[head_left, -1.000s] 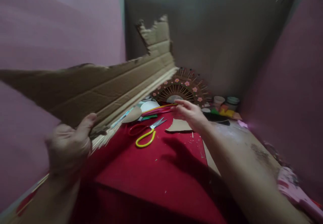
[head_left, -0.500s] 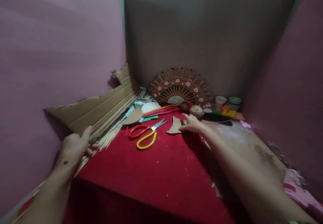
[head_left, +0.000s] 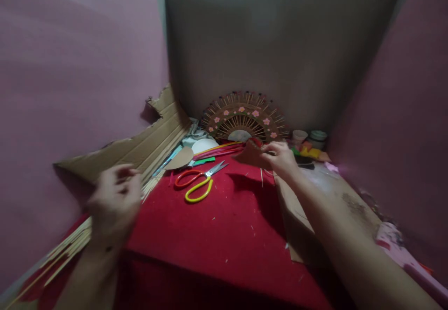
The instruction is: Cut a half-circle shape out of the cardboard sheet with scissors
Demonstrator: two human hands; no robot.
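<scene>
My right hand (head_left: 282,160) pinches a small brown cardboard piece (head_left: 252,155), lifted above the red cloth (head_left: 210,235) with its shadow below. My left hand (head_left: 117,196) is raised in front of the large torn cardboard (head_left: 129,154) at the left wall, its fingers curled; whether something small is between them cannot be made out. Scissors (head_left: 201,182) with one red and one yellow handle lie partly open between the hands. A round cardboard piece (head_left: 180,159) lies behind them. Thin wooden sticks (head_left: 68,249) run beside and under my left forearm.
A flowered stick fan (head_left: 245,114) stands at the back wall. Cups (head_left: 317,138) and coloured pieces (head_left: 310,152) sit at back right. A cardboard strip (head_left: 294,226) lies under my right arm, and a pink object (head_left: 402,258) is at far right.
My right hand has lifted the small cardboard piece off the red cloth. My left hand has moved off the edge of the large cardboard and the sticks, rightward, and its fingers have curled.
</scene>
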